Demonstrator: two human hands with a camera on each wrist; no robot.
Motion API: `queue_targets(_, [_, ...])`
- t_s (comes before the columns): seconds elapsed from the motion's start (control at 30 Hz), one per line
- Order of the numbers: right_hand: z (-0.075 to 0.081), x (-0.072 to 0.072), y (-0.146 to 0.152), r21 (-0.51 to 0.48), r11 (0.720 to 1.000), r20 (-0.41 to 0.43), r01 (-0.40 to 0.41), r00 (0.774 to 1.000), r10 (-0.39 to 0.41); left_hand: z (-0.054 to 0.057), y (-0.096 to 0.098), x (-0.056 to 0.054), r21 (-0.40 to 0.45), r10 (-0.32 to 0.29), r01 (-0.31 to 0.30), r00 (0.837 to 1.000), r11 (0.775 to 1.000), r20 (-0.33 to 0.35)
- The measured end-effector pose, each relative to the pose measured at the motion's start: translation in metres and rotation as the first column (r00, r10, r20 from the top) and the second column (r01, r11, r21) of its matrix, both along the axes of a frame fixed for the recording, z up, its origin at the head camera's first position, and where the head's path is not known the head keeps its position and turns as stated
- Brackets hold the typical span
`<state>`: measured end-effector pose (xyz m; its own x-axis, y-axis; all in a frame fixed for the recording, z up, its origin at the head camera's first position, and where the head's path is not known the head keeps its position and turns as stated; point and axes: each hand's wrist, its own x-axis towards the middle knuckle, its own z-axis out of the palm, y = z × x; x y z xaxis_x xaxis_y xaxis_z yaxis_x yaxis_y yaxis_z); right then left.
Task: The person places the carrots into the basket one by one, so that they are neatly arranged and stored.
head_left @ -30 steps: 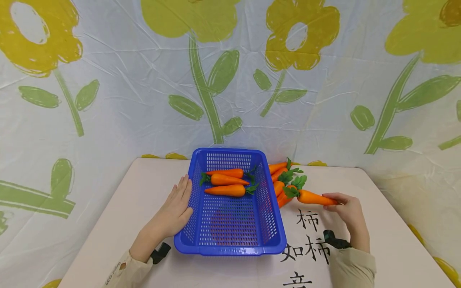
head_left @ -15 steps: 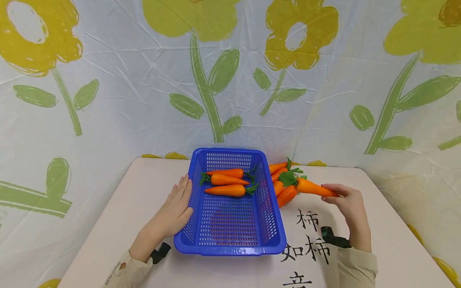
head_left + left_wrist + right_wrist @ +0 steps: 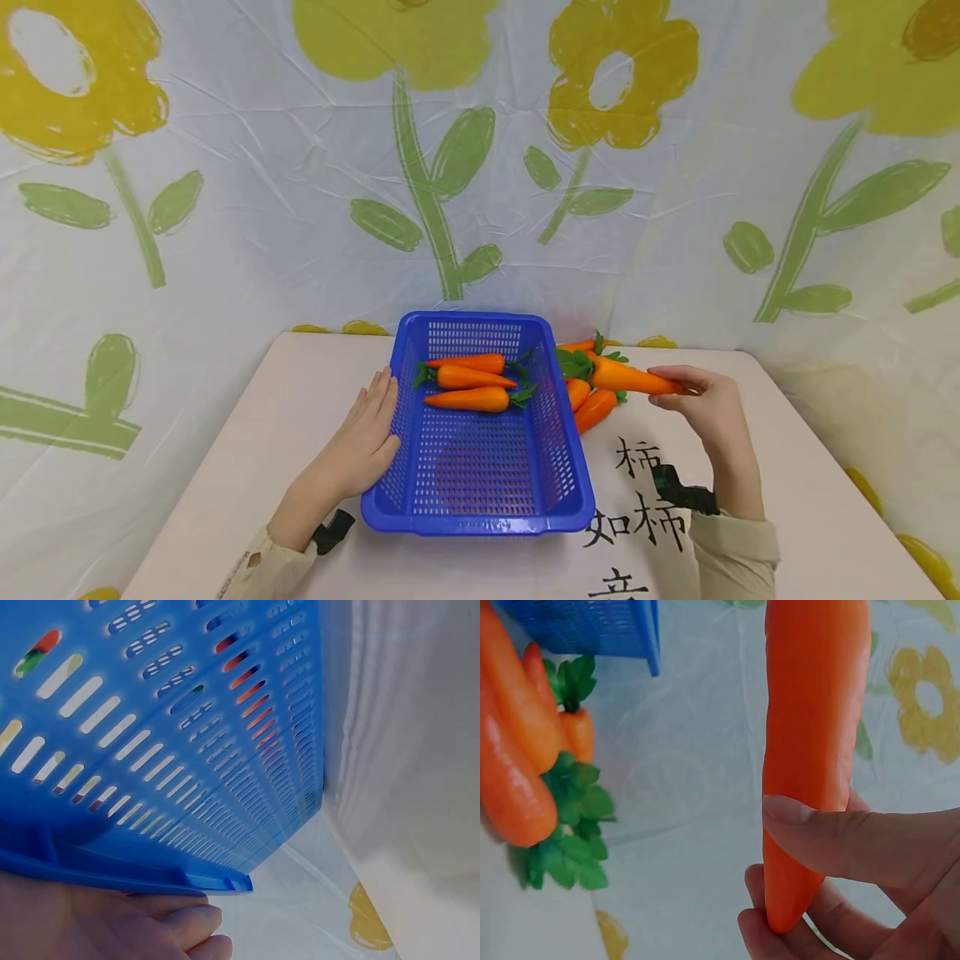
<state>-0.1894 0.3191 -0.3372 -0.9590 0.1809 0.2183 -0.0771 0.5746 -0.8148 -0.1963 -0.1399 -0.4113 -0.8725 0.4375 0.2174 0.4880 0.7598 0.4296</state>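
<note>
My right hand (image 3: 708,408) pinches a carrot (image 3: 626,377) near its pointed tip, between thumb and fingers. The leafy end points left, over the pile beside the basket. In the right wrist view the held carrot (image 3: 814,712) stands tall with its tip between the fingers. My left hand (image 3: 366,437) lies with fingers straight along the left rim of a blue plastic basket (image 3: 480,523). From the left wrist, the hand (image 3: 127,922) shows right under the basket's rim. Inside the basket, 3 carrots (image 3: 472,399) with green tops lie across its far half.
Several more carrots (image 3: 596,410) lie heaped against the basket's right side, partly hidden by it and the held carrot. The pale table (image 3: 315,392) has black characters (image 3: 637,458) at right. A flower-printed cloth (image 3: 285,208) hangs behind.
My right hand has lifted the carrot up and moved it left, so its leaves now reach the basket's right rim. The left hand stays at the left rim.
</note>
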Motion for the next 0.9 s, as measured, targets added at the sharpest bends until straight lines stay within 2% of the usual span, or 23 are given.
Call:
queue_targets(0.3, [0.033, -0.015, -0.029, 0.046, 0.997, -0.01, -0.061, 0.998, 0.061, 0.0, 0.0, 0.0, 0.005, -0.014, 0.014, 1.0, 1.0, -0.024])
queue_targets(0.57, [0.051, -0.025, -0.062, 0.095, 0.988, 0.054, -0.123, 0.992, 0.118, -0.001, -0.002, 0.001, 0.005, -0.011, 0.011, 1.0, 1.0, -0.022])
queue_targets(0.73, [0.056, -0.033, -0.082, 0.166, 0.973, 0.093, -0.163, 0.984, 0.149, -0.001, -0.002, 0.001, 0.01, -0.01, 0.011, 1.0, 1.0, -0.014])
queue_targets(0.9, [0.056, -0.04, -0.102, 0.261, 0.94, 0.092, -0.222, 0.975, 0.205, -0.002, -0.001, 0.002, 0.001, -0.009, 0.009, 1.0, 1.0, -0.019])
